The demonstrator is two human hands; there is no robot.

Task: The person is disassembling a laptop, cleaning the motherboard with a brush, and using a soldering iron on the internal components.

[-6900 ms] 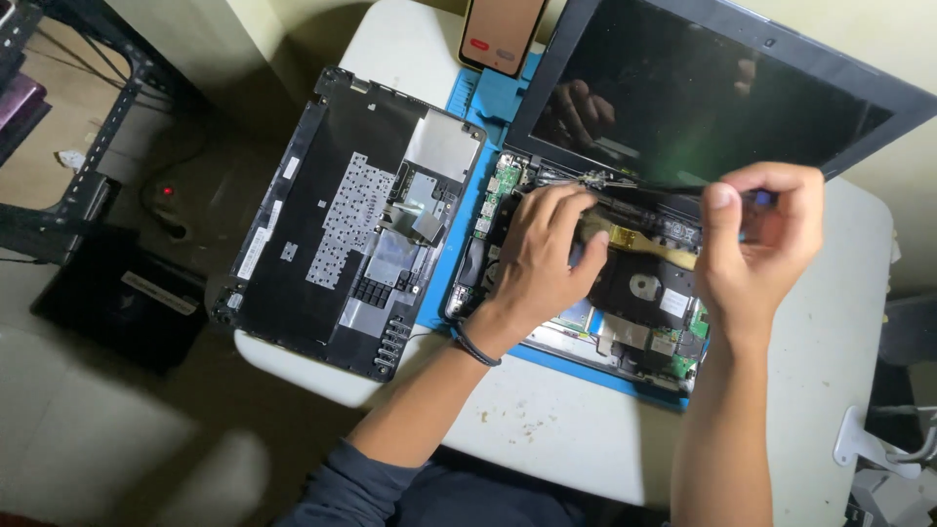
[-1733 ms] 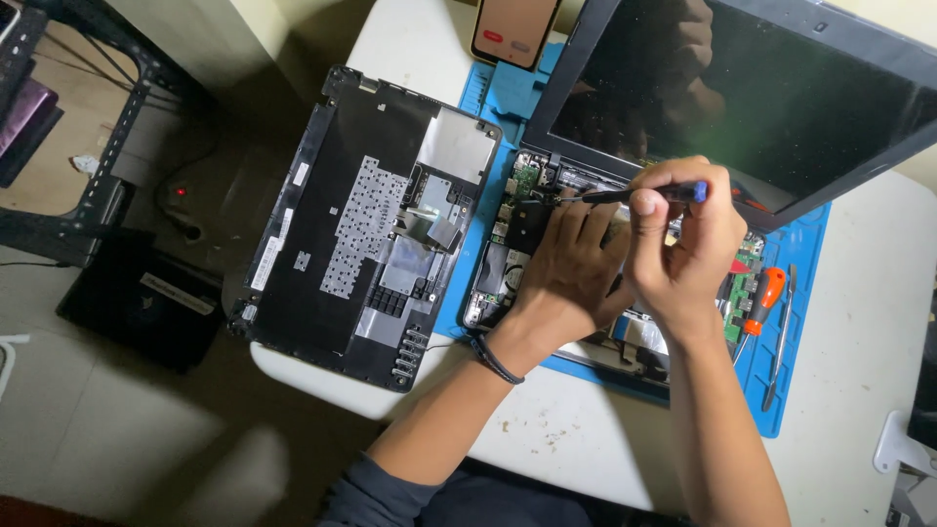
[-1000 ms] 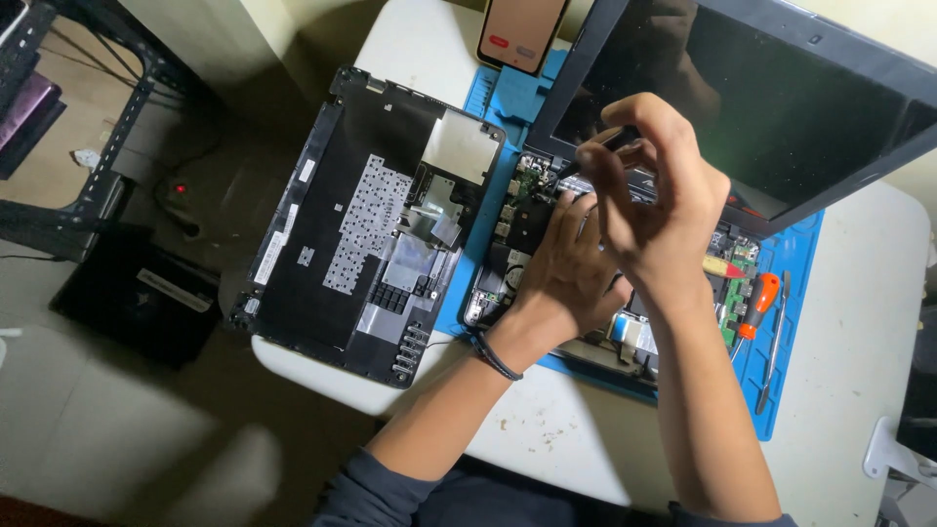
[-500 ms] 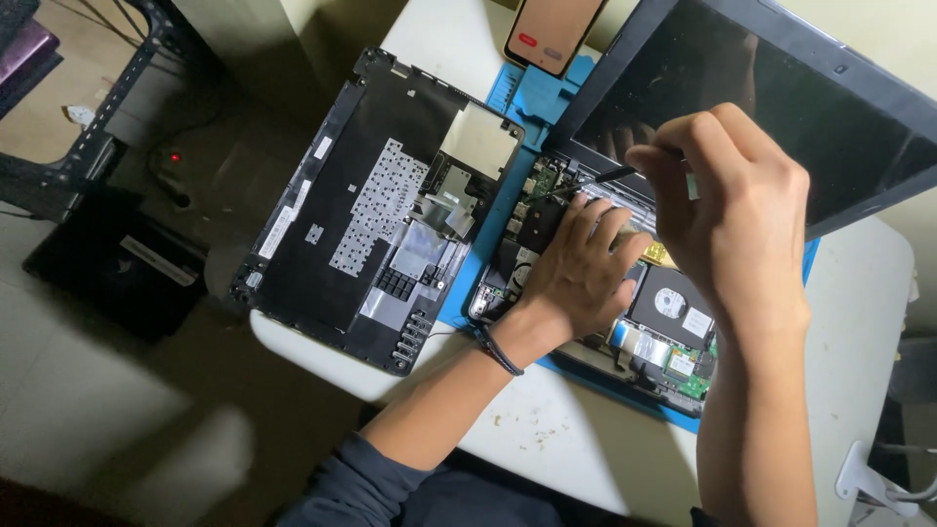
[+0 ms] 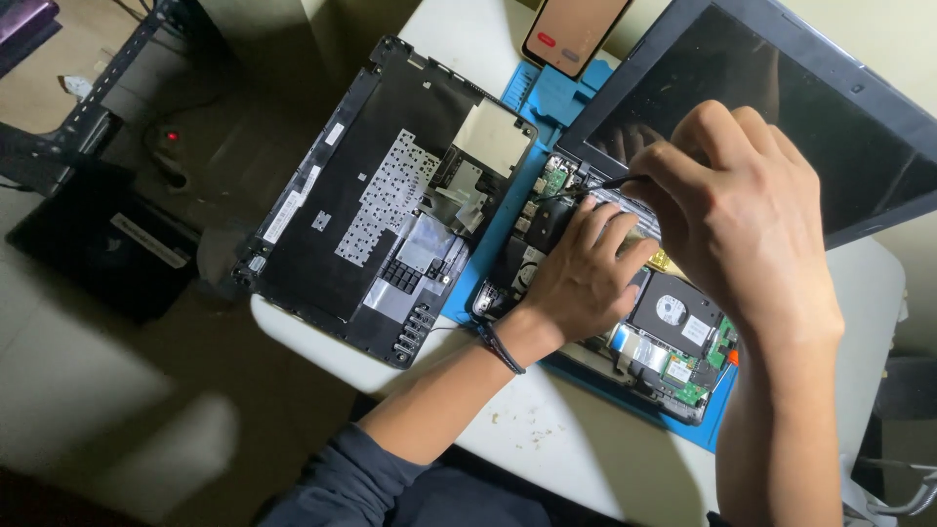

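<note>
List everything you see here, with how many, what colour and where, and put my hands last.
opened laptop base: one, dark with green boards, on the blue mat
laptop screen: one, black, raised at top right
removed bottom cover: one, black, left of the base, overhanging the table edge
work mat: one, blue, under the laptop
phone: one, lit screen, top centre
table: one, white
thin tool: one, dark, tip near the hinge area
wristband: one, dark, left wrist
left hand: resting on the base
right hand: gripping the thin tool
</note>
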